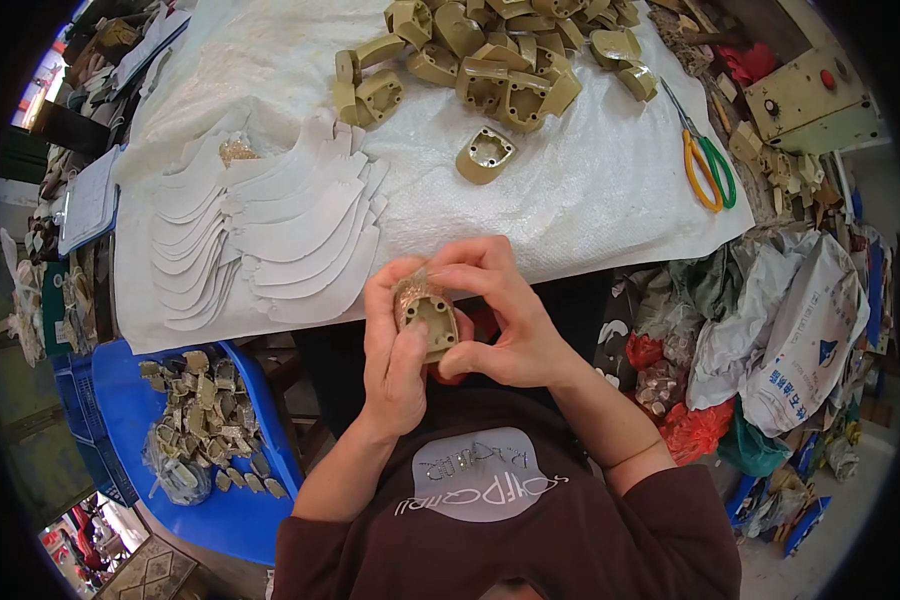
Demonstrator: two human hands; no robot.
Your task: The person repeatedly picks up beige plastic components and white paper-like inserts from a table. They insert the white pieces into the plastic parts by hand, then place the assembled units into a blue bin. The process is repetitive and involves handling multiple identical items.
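Close in front of my chest, both hands hold one tan shoe heel [432, 338], its hollow side with screw holes facing up. A glittery gold covering lies around its upper end. My left hand [386, 345] grips the left side, the thumb pressed on the heel. My right hand [500, 318] is closed on the opposite side, thumb at the lower edge and fingers at the top. Beyond my hands, a single olive heel [487, 155] stands apart from a pile of similar heels [500, 75]. Fanned stacks of white curved cut pieces [305, 225] lie to the left.
A white sheet [450, 205] covers the table. Scissors [708, 165] with orange and green handles lie at its right edge. A blue chair [205, 515] at lower left bears many heels [205, 405]. Plastic bags [805, 335] crowd the right; a control box [810, 95] stands at far right.
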